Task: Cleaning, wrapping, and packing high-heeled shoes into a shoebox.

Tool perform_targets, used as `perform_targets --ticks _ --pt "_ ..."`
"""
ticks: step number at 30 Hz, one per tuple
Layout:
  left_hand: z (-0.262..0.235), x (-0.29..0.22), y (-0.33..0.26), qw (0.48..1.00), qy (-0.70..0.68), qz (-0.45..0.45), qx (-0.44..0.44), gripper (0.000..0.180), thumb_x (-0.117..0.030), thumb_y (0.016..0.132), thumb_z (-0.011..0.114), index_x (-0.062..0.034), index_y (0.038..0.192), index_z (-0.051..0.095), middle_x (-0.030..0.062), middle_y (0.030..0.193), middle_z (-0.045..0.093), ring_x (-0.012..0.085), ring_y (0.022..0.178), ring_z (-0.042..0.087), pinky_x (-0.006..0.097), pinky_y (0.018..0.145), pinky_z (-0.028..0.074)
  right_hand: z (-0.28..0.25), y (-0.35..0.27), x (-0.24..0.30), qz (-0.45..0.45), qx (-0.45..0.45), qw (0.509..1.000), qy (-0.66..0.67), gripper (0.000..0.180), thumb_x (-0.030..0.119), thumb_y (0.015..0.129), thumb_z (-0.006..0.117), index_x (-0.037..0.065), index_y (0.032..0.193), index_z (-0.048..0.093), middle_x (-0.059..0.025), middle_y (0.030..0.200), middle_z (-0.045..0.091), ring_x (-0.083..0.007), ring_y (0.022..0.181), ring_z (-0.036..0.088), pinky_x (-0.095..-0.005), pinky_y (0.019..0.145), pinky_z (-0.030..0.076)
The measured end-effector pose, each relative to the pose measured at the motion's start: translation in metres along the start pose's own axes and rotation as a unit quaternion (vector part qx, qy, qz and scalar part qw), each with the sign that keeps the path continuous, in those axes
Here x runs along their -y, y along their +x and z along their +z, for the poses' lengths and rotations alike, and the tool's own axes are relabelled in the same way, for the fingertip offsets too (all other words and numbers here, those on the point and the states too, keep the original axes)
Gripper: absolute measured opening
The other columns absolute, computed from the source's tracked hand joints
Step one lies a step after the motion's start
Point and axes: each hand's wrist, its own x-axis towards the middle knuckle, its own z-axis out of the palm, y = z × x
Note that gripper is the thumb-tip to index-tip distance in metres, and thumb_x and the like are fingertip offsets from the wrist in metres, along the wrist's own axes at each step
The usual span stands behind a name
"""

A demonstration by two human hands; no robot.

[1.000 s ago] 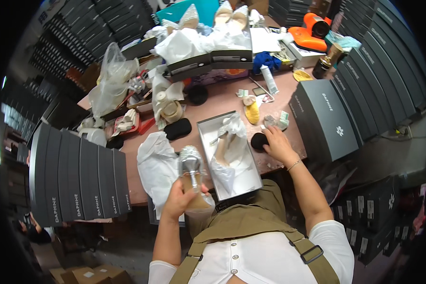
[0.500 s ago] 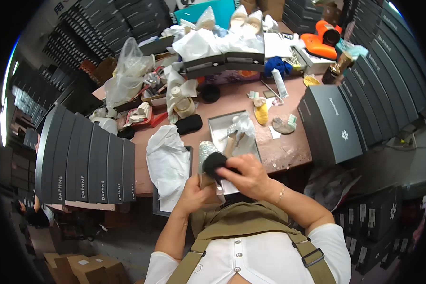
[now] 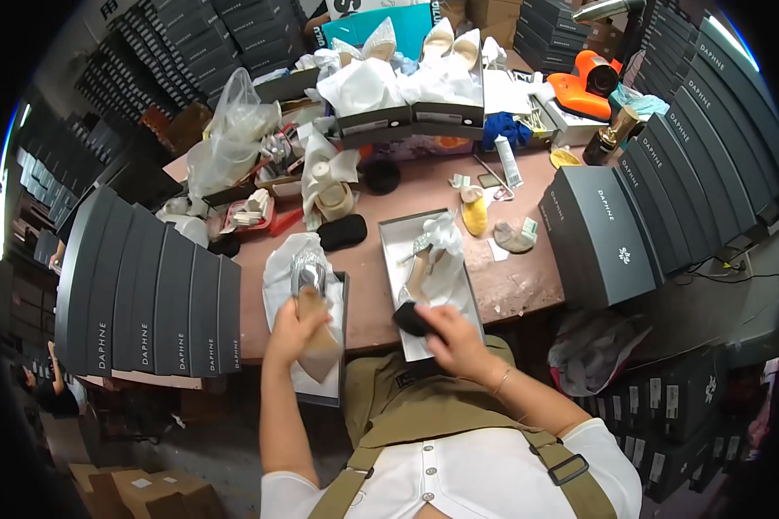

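Observation:
My left hand (image 3: 296, 330) grips a shoe (image 3: 322, 350) with a silvery end and a beige sole. It holds the shoe over crumpled white tissue paper (image 3: 279, 268) in a dark shoebox (image 3: 343, 303). My right hand (image 3: 460, 344) is closed on a black pad (image 3: 412, 319), above the near end of a second open shoebox (image 3: 388, 251). Inside that box lies another shoe (image 3: 421, 270), beige inside with sparkly straps and tissue stuffed about it.
Stacks of dark shoeboxes (image 3: 147, 294) flank the table at left, with more shoeboxes (image 3: 601, 233) at right. Behind my hands are a black oval case (image 3: 343, 232), a yellow sponge (image 3: 474, 216), a white tube (image 3: 507, 162) and an orange blower (image 3: 584, 91).
My left hand has carried the shoe leftward, from in front of me to over the tissue-lined box. My right hand, still holding the black pad, has come away from the shoe and dropped slightly.

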Motion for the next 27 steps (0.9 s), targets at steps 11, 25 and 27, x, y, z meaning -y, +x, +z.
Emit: perform_targets --ticks 11,25,27 --pt "0.162 0.048 0.105 0.9 0.38 0.207 0.052 0.041 -0.011 0.086 0.052 0.0022 0.125 0.045 0.0295 0.101 0.06 0.0448 0.094 0.058 0.049 0.082 0.046 -0.02 -0.02 -0.041 0.084 -0.087 0.99 0.068 0.038 0.007 0.08 0.06 0.001 0.117 0.057 -0.0176 0.103 0.058 -0.0308 0.092 0.059 -0.0349 0.083 0.047" --pt "0.095 0.033 0.038 0.907 -0.407 -0.006 0.108 0.041 -0.008 0.094 0.053 -0.0053 0.131 0.035 0.0129 0.107 0.062 0.019 0.09 0.064 0.029 0.076 0.055 -0.028 0.0 -0.039 0.115 -0.119 0.94 0.298 0.041 0.01 0.087 0.056 -0.001 0.126 0.05 -0.0089 0.115 0.058 -0.0161 0.105 0.054 -0.0283 0.093 0.042" --pt "0.109 0.041 0.013 0.876 -0.47 -0.02 0.102 0.044 -0.009 0.094 0.053 -0.0063 0.134 0.033 0.0117 0.111 0.06 0.0198 0.095 0.064 0.032 0.081 0.054 -0.021 0.011 -0.024 0.081 -0.111 0.957 0.257 0.041 0.009 0.086 0.057 -0.001 0.126 0.051 -0.0108 0.114 0.057 -0.0186 0.105 0.054 -0.0293 0.092 0.042"
